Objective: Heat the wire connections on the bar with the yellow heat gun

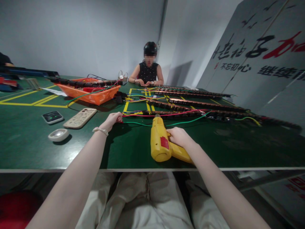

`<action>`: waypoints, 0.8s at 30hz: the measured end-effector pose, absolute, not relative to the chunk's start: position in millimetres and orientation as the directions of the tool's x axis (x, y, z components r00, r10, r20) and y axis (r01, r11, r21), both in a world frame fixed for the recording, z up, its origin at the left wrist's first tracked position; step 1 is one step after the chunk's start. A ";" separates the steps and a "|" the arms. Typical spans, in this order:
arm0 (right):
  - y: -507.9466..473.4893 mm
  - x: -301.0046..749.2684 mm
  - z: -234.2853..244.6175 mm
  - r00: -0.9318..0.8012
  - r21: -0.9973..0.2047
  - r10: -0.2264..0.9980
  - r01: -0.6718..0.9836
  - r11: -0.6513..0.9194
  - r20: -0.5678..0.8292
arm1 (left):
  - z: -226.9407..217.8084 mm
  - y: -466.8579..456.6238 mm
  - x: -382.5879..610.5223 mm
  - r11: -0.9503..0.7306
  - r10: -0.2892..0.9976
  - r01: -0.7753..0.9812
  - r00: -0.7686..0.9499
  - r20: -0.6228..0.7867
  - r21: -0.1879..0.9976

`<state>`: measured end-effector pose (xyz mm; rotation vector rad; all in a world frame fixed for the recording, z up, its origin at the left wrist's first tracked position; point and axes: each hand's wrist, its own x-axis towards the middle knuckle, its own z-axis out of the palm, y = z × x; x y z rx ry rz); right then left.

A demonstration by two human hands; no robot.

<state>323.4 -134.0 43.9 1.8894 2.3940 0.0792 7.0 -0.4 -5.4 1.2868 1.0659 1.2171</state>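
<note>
With the right hand (pixel 179 137) clenched round the yellow electric screwdriver (pixel 160 141) and the left hand (pixel 112 121) pinching loose coloured wires (pixel 130 114) left of it, its tip could slip and snag them.

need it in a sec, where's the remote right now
In the head view the remote lies on the green table, left of the left hand, beside the phone, just beyond a white dish.

Near left: remote control (pixel 80 118); phone (pixel 52 117) just beside it; white dish (pixel 58 135) closer to the edge
Far left: orange tray (pixel 91 98)
Across: person (pixel 149 71) seated at the green table (pixel 28 149)
Right: sign boards (pixel 262 63), leaning
</note>
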 end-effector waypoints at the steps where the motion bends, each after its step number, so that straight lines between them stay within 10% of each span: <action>1: -135.0 321.8 46.3 -0.216 0.097 0.975 0.971 0.221 -0.054 | -6.7 0.6 7.4 -0.088 0.991 -0.040 0.093 0.091 0.995; 24: -120.8 208.1 43.4 -0.544 0.141 0.836 0.835 0.532 0.067 | 0.6 -7.3 14.0 -0.122 0.992 0.055 -0.009 0.123 0.991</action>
